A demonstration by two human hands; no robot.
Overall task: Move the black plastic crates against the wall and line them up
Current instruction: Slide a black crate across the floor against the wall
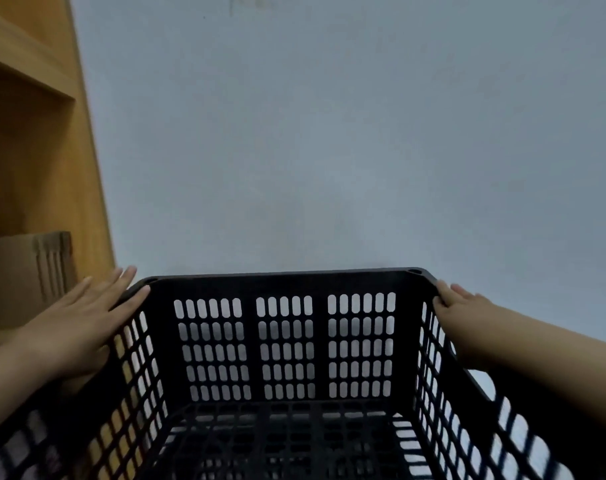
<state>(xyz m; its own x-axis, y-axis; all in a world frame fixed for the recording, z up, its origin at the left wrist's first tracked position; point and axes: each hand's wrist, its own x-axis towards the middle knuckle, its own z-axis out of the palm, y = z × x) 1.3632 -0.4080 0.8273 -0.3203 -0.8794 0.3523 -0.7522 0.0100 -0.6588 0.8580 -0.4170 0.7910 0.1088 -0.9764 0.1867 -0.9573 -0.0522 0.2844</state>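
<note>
The left hand lies flat and open against the outside of the black plastic crate, fingers stretched forward along the left rim toward its far left corner; it presses rather than grips, which suits steering the crate sideways. The right hand sits at the far right corner with its thumb hooked over the rim and the other fingers outside the wall. It seems to grasp the rim lightly, though the fingers behind the wall are hidden, so how firmly I cannot tell. With one hand on each side wall, the person can probably push the crate forward and keep it square at once.

The crate is empty, open side up, its slotted far wall facing the pale grey wall and seeming near it; whether they touch cannot be told, since the crate's base and the floor there are hidden. To the left stands a wooden shelf unit, with a cardboard box on a lower shelf just beyond the left hand. The crate's left side seems close to the shelf unit's edge, likely as a reference for lining up. No other crates are in view.
</note>
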